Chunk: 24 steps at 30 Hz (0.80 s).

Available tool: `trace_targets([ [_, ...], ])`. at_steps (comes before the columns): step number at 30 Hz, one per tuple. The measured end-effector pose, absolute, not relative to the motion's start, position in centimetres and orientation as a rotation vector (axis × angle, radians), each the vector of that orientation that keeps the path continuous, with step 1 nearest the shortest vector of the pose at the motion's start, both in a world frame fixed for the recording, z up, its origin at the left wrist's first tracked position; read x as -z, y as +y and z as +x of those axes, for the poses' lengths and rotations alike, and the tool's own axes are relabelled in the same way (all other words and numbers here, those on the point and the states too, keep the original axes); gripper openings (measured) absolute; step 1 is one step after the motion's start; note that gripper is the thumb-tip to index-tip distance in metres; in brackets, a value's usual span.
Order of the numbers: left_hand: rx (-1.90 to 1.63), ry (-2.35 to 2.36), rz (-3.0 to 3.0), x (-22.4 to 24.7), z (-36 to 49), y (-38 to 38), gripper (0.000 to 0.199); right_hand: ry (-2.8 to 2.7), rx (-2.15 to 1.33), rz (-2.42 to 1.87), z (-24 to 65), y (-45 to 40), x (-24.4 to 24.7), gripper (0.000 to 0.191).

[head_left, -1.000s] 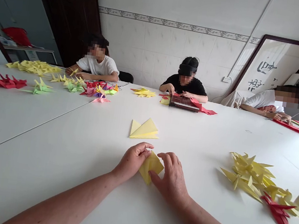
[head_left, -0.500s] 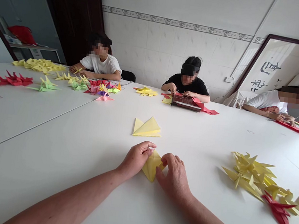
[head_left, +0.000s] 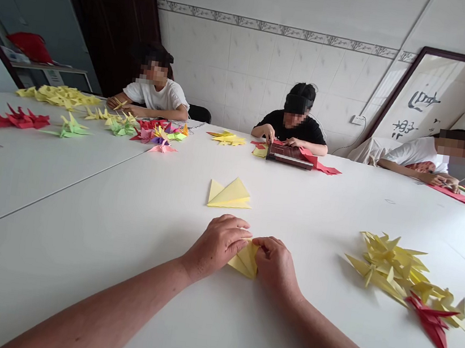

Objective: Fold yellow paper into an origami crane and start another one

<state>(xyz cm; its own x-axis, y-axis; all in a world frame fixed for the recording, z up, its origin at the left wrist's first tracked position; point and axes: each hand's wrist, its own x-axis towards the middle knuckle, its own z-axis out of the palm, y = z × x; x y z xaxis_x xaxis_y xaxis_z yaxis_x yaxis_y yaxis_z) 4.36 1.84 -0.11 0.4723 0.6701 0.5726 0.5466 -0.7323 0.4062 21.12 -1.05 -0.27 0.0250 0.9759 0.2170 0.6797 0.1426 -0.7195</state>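
Observation:
A piece of yellow origami paper (head_left: 245, 260), folded to a pointed shape, lies on the white table between my hands. My left hand (head_left: 219, 246) rests over its left side, fingers bent and thumb pressing on the paper. At the right edge, my right hand (head_left: 276, 265) pinches the paper with curled fingers; the fingertips partly hide the fold. Just beyond my hands lies another folded yellow paper (head_left: 230, 194), touched by neither hand.
Yellow paper cranes (head_left: 392, 263) and a red paper crane (head_left: 431, 323) are heaped at the right. Colourful cranes (head_left: 161, 133) sit at the far left. Across the table, a person (head_left: 293, 119) works at a paper cutter (head_left: 289, 156); two other people sit either side.
My left hand has slid right and flattened over the yellow paper. My right hand's fingers have closed in at its edge. The paper has turned slightly and its point shifted right.

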Motion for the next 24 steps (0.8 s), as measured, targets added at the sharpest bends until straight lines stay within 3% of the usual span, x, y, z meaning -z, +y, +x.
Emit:
trace_targets([
  [10, -0.843, 0.916, 2.655, -0.6, 4.1, 1.3, 0.021, -1.538, -0.783, -1.745, 22.9, -0.4, -0.5, 0.027],
  [16, -0.823, 0.928, 2.694, -0.2, 4.5, 1.4, 0.012, -1.578, -0.907, -1.757, 23.8, 0.2, -0.6, 0.032],
  [24, -0.922, 0.951, 2.838, 0.2, 4.2, 1.7, 0.031, -1.708, -1.041, -1.707, 23.8, -0.3, -1.6, 0.019],
])
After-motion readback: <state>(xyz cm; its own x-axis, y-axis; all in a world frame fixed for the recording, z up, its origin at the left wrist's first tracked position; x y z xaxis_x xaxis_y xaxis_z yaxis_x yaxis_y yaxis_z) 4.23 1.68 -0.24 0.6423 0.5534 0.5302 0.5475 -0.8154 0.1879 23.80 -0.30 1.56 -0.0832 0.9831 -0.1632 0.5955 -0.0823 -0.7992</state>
